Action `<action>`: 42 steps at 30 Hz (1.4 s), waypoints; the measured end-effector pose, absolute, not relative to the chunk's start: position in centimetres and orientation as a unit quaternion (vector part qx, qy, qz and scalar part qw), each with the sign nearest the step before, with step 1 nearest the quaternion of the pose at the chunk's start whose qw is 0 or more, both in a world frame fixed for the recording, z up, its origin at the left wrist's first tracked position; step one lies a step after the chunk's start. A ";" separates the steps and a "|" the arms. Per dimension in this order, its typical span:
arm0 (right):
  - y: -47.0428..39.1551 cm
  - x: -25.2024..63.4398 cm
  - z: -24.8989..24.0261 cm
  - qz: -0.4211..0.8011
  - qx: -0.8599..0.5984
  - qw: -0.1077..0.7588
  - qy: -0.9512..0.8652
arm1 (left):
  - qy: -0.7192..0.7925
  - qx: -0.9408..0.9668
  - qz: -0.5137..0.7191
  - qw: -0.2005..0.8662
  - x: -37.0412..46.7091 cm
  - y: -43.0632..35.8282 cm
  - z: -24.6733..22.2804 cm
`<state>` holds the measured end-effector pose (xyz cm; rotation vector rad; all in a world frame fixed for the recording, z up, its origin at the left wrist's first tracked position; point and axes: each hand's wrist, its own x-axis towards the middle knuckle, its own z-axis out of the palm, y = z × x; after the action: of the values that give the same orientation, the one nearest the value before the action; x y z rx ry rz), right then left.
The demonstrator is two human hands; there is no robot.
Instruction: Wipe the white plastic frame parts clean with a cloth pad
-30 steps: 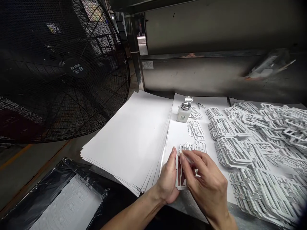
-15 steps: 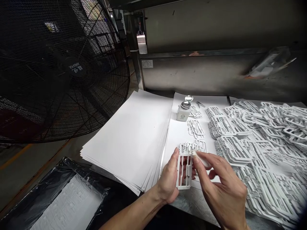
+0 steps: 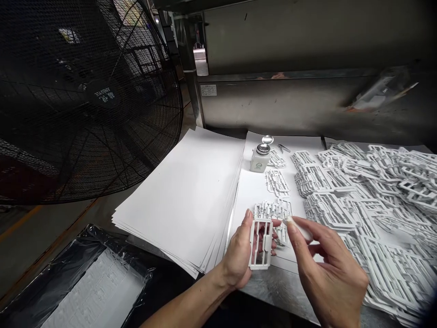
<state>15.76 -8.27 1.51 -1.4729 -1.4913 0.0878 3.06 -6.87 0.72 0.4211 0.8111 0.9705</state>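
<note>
My left hand [image 3: 239, 255] grips a white slotted plastic frame [image 3: 260, 265] by its left side, with fingers curled behind it. A little to the right, my right hand [image 3: 327, 269] pinches a small white wad [image 3: 301, 228], perhaps cloth or cotton; its exact kind I cannot make out. The wad is apart from the frame. Behind the hands, thin white plastic frames [image 3: 277, 182] lie on paper. A white dispenser bottle [image 3: 259, 160] stands beyond them with its metal lid raised.
Piles of white frames [image 3: 331, 209] cover the right side of the table. A stack of white paper sheets [image 3: 180, 191] lies to the left. A large black fan [image 3: 102, 95] stands at far left, above a black plastic-lined box [image 3: 92, 291]. Nail clippers [image 3: 284, 148] lie behind the bottle.
My right hand has moved right, taking the white wad away from the frame's upper right corner. My left hand still holds the frame, almost in place.
</note>
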 end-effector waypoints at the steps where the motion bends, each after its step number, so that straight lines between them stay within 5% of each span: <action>1: -8.3 15.7 1.5 0.039 -0.610 0.498 -0.615 | 0.371 0.188 0.450 0.790 3.1 -6.8 0.7; 33: -11.5 13.4 0.2 0.177 -0.490 0.481 -0.705 | 0.255 0.089 0.492 0.828 2.5 -5.2 0.7; 42: -13.3 16.1 -1.4 0.163 -0.577 0.450 -0.662 | 0.223 0.058 0.498 0.836 1.7 -4.3 0.2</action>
<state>16.06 -13.27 -1.40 -1.4257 -1.6375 0.4042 1.71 -4.26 0.18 0.1226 0.4721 1.0539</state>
